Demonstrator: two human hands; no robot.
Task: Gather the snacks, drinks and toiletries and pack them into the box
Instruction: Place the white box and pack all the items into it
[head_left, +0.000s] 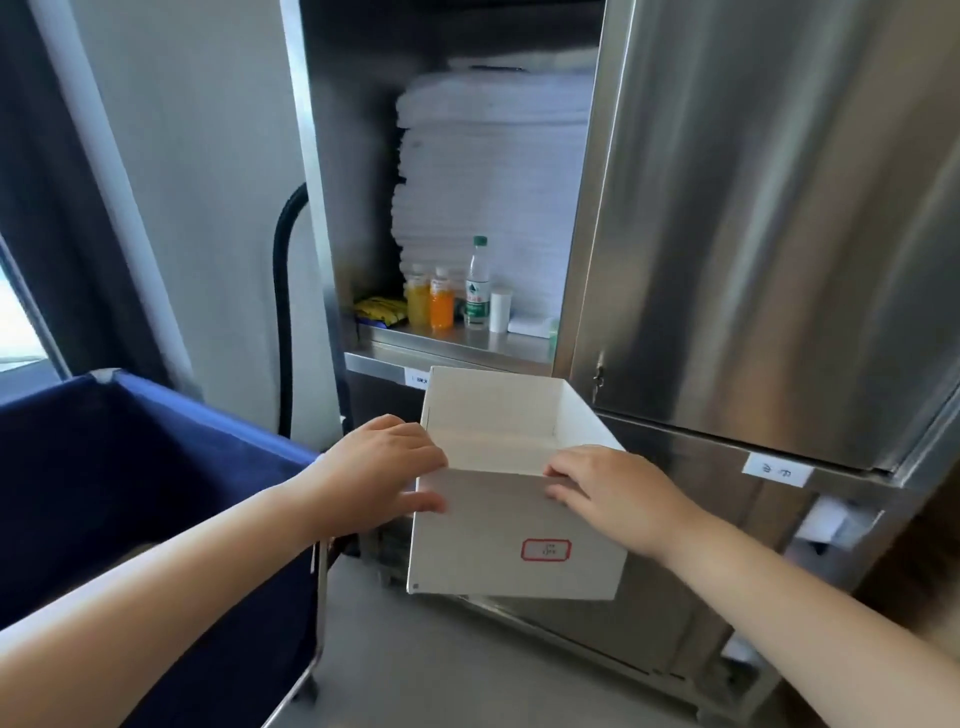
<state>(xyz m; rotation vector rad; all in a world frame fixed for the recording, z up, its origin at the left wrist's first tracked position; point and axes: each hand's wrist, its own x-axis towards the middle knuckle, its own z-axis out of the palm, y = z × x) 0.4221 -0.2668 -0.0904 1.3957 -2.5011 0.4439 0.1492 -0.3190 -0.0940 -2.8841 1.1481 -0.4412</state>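
Note:
An open white box (498, 561) with a red-framed label hangs in front of a steel cabinet. My left hand (387, 470) grips its left wall, thumb on the near side. My right hand (618, 496) holds the near rim at the right. The box looks empty inside. On the cabinet shelf (467, 340) stand two orange juice bottles (430, 302), a green-capped water bottle (477, 283), a white tube container (501, 310), a yellow snack bag (380, 310) and a small white packet (530, 325).
A tall stack of folded white towels (493, 171) fills the back of the shelf. The steel cabinet door (769, 208) stands open at the right. A blue fabric cart (130, 493) is at the left, with a black hose (284, 291) behind it.

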